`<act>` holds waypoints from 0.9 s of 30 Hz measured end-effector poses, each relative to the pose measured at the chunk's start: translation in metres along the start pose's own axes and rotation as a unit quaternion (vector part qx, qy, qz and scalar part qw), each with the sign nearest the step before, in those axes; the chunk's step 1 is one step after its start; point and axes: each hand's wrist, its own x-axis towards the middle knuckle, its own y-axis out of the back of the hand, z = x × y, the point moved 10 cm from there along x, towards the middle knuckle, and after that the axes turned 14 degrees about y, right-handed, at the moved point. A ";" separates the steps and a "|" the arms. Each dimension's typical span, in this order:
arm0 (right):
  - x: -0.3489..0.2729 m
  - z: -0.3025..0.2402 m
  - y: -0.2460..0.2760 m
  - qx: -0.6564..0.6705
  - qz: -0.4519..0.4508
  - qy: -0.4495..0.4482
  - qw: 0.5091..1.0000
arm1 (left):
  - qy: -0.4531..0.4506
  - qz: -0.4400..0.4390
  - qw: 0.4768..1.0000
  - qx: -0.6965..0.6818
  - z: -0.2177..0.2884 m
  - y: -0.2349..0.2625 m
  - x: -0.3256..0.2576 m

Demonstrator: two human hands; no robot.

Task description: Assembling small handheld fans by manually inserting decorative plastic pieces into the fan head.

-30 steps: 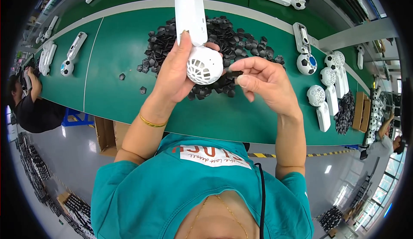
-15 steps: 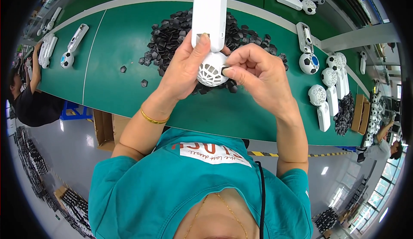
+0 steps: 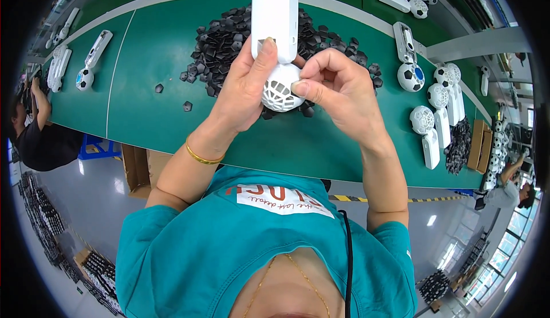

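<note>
White handheld fan is clamped in the left hand — right hand pinches at its grille; a small black piece could be dropped toward the six o'clock desk edge.

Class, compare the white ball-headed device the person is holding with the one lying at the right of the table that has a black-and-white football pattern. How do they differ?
The held device has an all-white lattice ball with open holes; the patterned device has dark patches filling its ball. The held device is raised between the left hand and right hand, above the pile of black pieces; the patterned device lies flat on the green table, untouched. Both share a long white handle ending in a ball.
</note>
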 end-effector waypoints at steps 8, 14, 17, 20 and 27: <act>-0.031 0.026 -0.031 0.088 0.039 -0.025 0.995 | 0.011 0.028 1.000 0.003 -0.014 0.014 -0.028; -0.047 0.041 -0.027 0.015 0.059 -0.002 0.998 | -0.028 0.039 0.983 0.177 -0.003 0.025 -0.030; -0.053 0.013 0.021 -0.333 0.087 0.152 0.927 | 0.035 0.046 0.998 0.024 -0.007 0.033 -0.027; -0.065 0.006 0.051 -0.442 0.071 0.176 0.877 | 0.033 0.052 0.998 -0.030 -0.003 0.039 -0.024; -0.065 0.019 0.041 -0.532 -0.073 0.196 0.820 | 0.039 0.040 0.996 -0.071 -0.003 0.034 -0.017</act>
